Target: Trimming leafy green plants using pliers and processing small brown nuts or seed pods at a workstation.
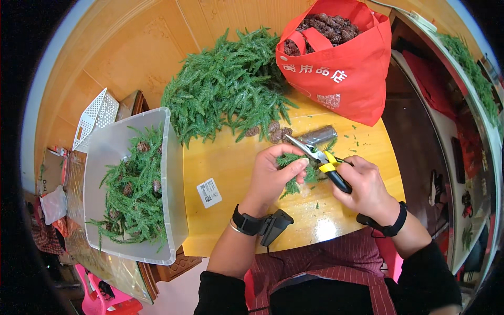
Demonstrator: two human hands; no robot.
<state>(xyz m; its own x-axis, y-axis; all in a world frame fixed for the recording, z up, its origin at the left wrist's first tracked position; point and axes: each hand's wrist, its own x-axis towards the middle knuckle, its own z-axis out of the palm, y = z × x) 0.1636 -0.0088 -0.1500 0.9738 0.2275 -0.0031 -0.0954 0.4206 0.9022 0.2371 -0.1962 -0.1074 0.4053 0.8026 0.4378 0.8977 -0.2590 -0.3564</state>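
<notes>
My left hand (269, 176) is closed on a green artificial pine sprig (291, 187), pinched between thumb and fingers over the front of the yellow table (231, 231). Closed round the yellow-and-black handles of long-nose pliers (336, 174) is my right hand (366, 190). The pliers' metal jaws point up and left, just above the sprig and close to my left fingertips. What exactly lies between the jaws I cannot tell. Beyond my hands, a dark bundle of thin pieces (318, 136) lies beside several loose pine cones (275, 134).
A large pile of green sprigs (226, 84) covers the table's back left. Right of it stands a red bag (341, 94) filled with pine cones (331, 27). At left, a translucent bin (179, 205) holds sprigs with cones. A white label (209, 193) and green clippings lie on the table.
</notes>
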